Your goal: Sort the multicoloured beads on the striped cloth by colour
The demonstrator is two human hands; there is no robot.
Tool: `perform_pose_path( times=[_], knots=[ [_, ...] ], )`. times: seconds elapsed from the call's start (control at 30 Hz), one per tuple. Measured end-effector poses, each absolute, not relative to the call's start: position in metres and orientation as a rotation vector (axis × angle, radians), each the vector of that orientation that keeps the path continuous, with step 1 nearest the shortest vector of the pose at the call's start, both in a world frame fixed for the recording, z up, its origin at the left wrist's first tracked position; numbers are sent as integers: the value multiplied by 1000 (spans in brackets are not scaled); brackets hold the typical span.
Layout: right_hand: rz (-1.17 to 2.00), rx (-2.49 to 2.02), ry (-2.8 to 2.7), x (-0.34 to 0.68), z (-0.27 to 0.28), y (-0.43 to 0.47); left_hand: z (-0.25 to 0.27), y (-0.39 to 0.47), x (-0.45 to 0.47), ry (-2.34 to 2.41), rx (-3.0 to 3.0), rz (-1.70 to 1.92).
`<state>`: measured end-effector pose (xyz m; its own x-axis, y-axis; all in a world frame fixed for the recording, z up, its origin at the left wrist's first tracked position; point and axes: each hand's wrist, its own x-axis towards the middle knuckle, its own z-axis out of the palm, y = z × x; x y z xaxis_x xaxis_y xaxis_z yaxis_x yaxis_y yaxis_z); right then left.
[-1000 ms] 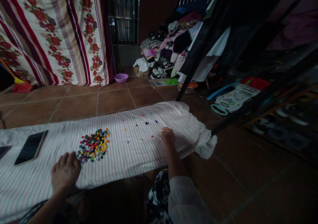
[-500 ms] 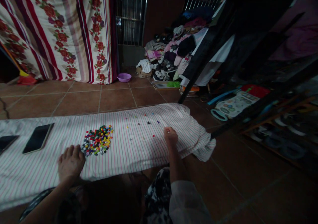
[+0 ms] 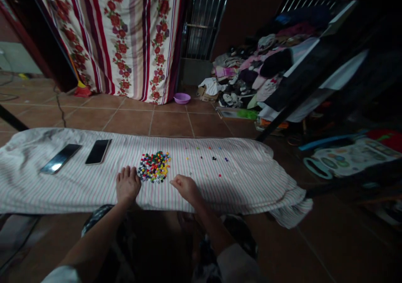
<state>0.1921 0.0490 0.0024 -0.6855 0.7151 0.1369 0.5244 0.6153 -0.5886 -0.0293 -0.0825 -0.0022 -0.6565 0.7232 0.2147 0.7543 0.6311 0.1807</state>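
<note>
A heap of small multicoloured beads (image 3: 154,165) lies on a striped cloth (image 3: 100,191). Flat on the cloth at the heap's left edge rests my left hand (image 3: 128,184), fingers stretched out and holding nothing. Just right of the heap, my right hand (image 3: 186,187) is closed with its fingertips pointing left; whatever it may hold is hidden. Farther right, several beads are spread apart in loose rows, among them a small black cluster (image 3: 214,158), a dark blue pair (image 3: 226,159), a red bead (image 3: 220,175) and a yellow bead (image 3: 187,158).
Two phones lie left of the heap, a dark phone (image 3: 98,152) and a phone reflecting light (image 3: 61,158). Beyond the cloth are a tiled floor (image 3: 132,117), a purple basin (image 3: 182,98), a floral curtain (image 3: 135,44) and piled clothes (image 3: 248,69). A dark post (image 3: 276,124) rises behind the right end.
My right hand has moved left from beside the spread beads to the heap's right side. My left hand stays beside the heap. The view has turned left, bringing both phones fully into sight.
</note>
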Motion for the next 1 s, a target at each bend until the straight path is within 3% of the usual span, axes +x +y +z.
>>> perform_pose_path(
  times=[0.4,1.0],
  knots=[
    [613,-1168,-2450,130,-12,58,-6,-83,-32,-2701,-1258,-406],
    [515,-1109,-2269,133,-37,48,-5,-83,-31,-2660,-1244,-300]
  ],
)
